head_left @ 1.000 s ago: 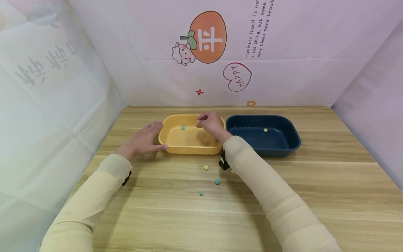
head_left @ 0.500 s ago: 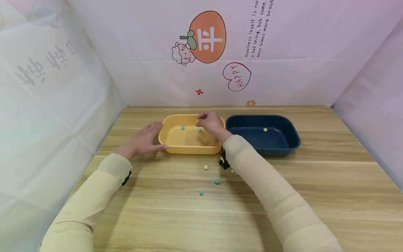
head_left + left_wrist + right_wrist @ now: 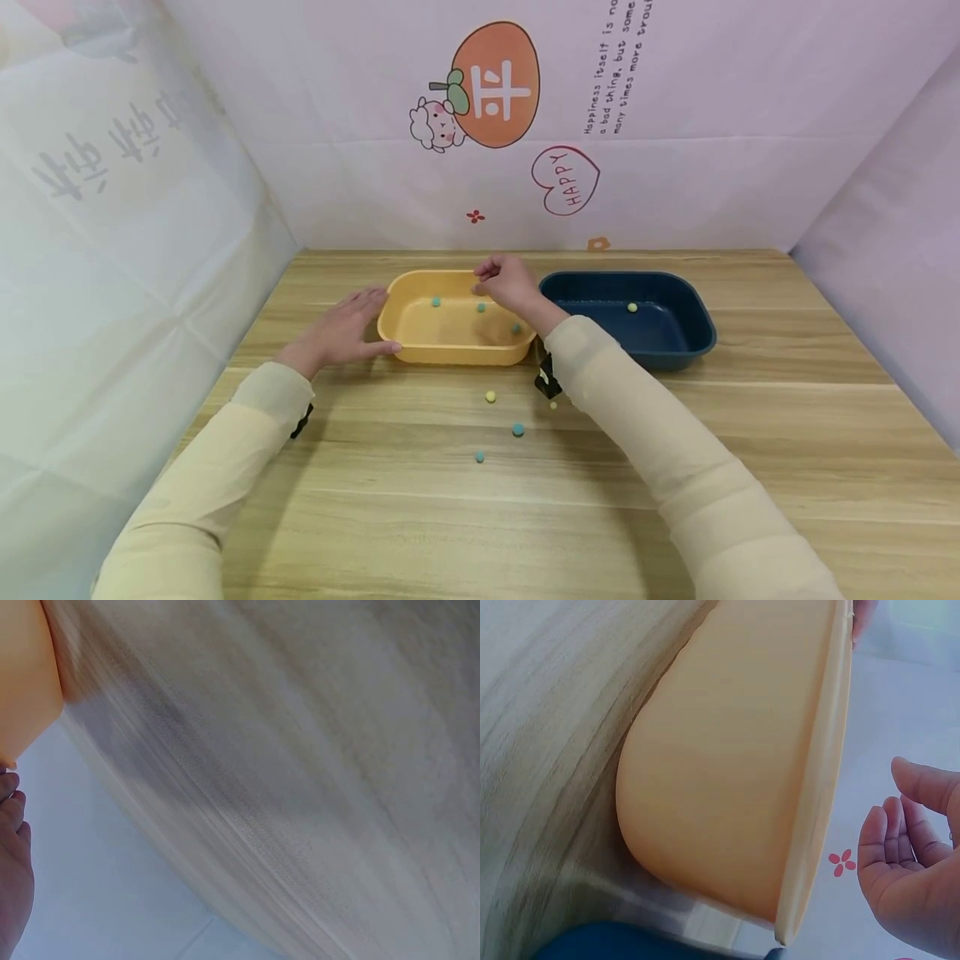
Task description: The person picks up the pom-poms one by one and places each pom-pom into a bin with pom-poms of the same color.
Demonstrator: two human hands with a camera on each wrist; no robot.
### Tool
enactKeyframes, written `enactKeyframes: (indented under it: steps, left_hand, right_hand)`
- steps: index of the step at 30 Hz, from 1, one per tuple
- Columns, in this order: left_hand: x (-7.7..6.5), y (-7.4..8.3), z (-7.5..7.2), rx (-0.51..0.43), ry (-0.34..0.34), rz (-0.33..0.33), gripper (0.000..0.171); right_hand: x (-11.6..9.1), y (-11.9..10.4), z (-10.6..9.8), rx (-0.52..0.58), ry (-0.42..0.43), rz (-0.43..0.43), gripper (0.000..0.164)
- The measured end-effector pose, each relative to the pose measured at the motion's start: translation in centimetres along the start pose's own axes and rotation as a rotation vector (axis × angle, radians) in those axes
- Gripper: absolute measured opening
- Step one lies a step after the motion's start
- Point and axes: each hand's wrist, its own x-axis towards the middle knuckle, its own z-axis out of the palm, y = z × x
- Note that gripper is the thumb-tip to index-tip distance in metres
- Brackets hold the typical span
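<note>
My left hand (image 3: 345,329) rests against the left end of the yellow tray (image 3: 450,356), thumb at the front wall and the other fingers along the side. Over the tray's right part hovers my right hand (image 3: 513,285); in the right wrist view its thumb (image 3: 922,784) stands apart from loosely bent fingers, nothing between them. Inside the tray lie three small teal balls: one at left (image 3: 436,302), another in the middle (image 3: 481,307), and a third ball (image 3: 516,327) below the right hand. The left wrist view catches only fingertips (image 3: 11,799) by the tray's edge.
A dark blue tray (image 3: 667,361) stands right beside the yellow one, with a yellow ball (image 3: 632,307) inside. On the wooden table in front lie a yellow ball (image 3: 491,397), a smaller yellow ball (image 3: 553,406) and two teal balls (image 3: 518,430). A printed cloth (image 3: 360,192) hangs behind.
My right hand has let go of a teal ball, which now lies in the yellow tray. Since then the hand has shifted slightly right and up. The left hand stays put.
</note>
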Motion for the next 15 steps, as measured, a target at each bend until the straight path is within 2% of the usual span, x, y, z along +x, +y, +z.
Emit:
enactKeyframes:
  steps: [15]
  left_hand:
    - [0.1,-0.5,0.1,0.006,0.000,0.014,0.105]
  right_hand:
    - [-2.1,-0.1,-1.5,-0.043,-0.056,-0.133,0.017]
